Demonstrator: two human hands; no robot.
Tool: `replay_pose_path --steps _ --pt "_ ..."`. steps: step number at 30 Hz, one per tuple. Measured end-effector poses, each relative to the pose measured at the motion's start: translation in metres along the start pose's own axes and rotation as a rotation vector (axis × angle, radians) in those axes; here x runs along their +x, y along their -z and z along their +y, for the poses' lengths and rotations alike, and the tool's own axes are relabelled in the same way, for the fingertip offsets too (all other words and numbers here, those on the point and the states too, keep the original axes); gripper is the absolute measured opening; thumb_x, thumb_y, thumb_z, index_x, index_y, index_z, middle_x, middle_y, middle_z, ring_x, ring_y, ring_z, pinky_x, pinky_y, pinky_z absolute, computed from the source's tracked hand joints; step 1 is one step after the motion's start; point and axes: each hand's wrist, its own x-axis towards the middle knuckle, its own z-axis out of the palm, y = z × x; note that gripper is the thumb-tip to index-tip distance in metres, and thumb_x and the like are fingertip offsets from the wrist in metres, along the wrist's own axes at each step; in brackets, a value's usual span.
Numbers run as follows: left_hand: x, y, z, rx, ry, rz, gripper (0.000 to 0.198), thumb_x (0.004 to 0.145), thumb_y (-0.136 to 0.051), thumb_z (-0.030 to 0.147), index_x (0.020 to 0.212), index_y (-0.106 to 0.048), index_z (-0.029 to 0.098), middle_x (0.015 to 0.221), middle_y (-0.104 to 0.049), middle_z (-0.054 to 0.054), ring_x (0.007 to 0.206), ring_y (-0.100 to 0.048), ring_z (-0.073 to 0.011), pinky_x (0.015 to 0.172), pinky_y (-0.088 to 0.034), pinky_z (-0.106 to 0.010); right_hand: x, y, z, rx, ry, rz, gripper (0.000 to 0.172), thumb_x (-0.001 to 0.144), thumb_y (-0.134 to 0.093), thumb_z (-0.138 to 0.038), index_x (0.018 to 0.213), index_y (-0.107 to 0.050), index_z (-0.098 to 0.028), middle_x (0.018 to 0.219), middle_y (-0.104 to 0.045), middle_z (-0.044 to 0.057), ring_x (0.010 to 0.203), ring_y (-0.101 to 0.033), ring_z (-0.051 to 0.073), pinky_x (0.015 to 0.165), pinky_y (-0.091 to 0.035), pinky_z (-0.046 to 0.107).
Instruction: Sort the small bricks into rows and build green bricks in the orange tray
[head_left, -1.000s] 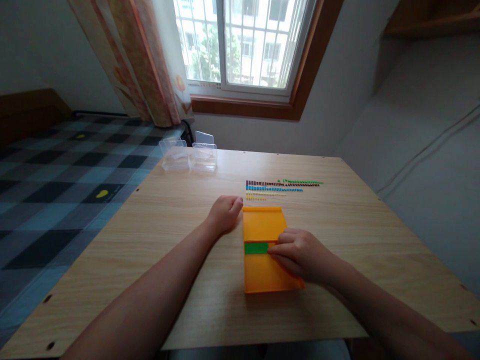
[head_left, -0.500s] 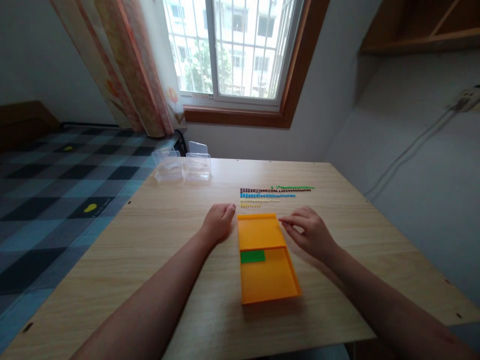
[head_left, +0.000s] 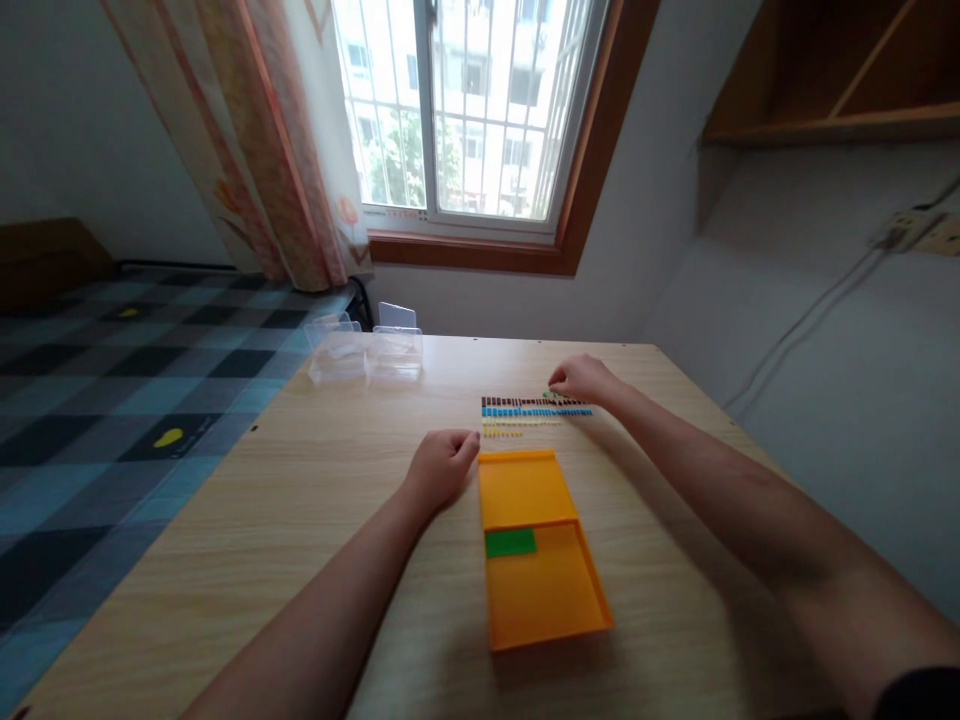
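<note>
An orange tray (head_left: 551, 600) lies on the wooden table (head_left: 315, 480) in front of me, with a flat green piece (head_left: 510, 542) inside it at its left wall. My left hand (head_left: 442, 466) rests curled on the table, touching the tray's far left corner. My right hand (head_left: 583, 379) is stretched out to the far rows of small coloured pieces (head_left: 525, 408), brown, blue, yellow and green. Its fingers are drawn together at the green row, and I cannot make out whether anything is between them.
Two clear plastic boxes (head_left: 366, 354) stand at the table's far left edge. A bed with a checked blue and black cover (head_left: 112, 400) lies left of the table. A window and curtain are behind; a grey wall with a cable runs along the right.
My right hand left the green piece in the tray and moved forward to the far rows of small pieces. My left hand stayed by the tray. The camera tilted up a little.
</note>
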Motion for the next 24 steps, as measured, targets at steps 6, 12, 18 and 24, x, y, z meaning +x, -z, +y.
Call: replay_pose_path --steps 6,12,18,24 --pt "-0.001 -0.002 0.000 0.039 0.003 0.007 0.045 0.090 -0.036 0.046 0.054 -0.030 0.020 0.055 -0.026 0.003 0.052 -0.032 -0.0111 0.057 -0.017 -0.030 0.016 -0.015 -0.004 -0.002 -0.057 -0.095 0.023 0.082 -0.069 -0.032 0.097 -0.084 -0.025 0.091 -0.080 0.005 0.082 -0.068 0.017 0.065 -0.041 0.022" --pt "-0.001 -0.002 0.001 0.040 -0.006 0.005 0.044 0.090 -0.037 0.045 0.053 -0.031 0.020 0.053 -0.027 0.003 0.052 -0.032 -0.0112 0.057 -0.017 -0.030 0.016 -0.020 -0.009 -0.007 -0.064 -0.094 0.022 0.082 -0.067 -0.030 0.094 -0.084 -0.022 0.092 -0.080 0.007 0.083 -0.067 0.017 0.067 -0.041 0.022" --pt "0.000 -0.002 -0.001 0.034 -0.002 -0.001 0.045 0.090 -0.037 0.045 0.053 -0.032 0.020 0.053 -0.029 0.003 0.053 -0.033 -0.0109 0.056 -0.018 -0.030 -0.001 -0.008 -0.015 0.012 -0.055 0.002 0.023 0.090 -0.063 -0.031 0.099 -0.082 -0.021 0.098 -0.079 0.008 0.088 -0.068 0.020 0.071 -0.043 0.025" --pt "0.000 -0.002 -0.001 0.030 -0.001 -0.002 0.044 0.090 -0.037 0.045 0.054 -0.033 0.020 0.053 -0.029 0.003 0.053 -0.033 -0.0111 0.056 -0.018 -0.030 -0.098 0.018 -0.023 0.268 0.212 0.206 0.020 0.094 -0.064 -0.033 0.094 -0.081 -0.022 0.093 -0.077 0.006 0.085 -0.067 0.019 0.076 -0.046 0.029"
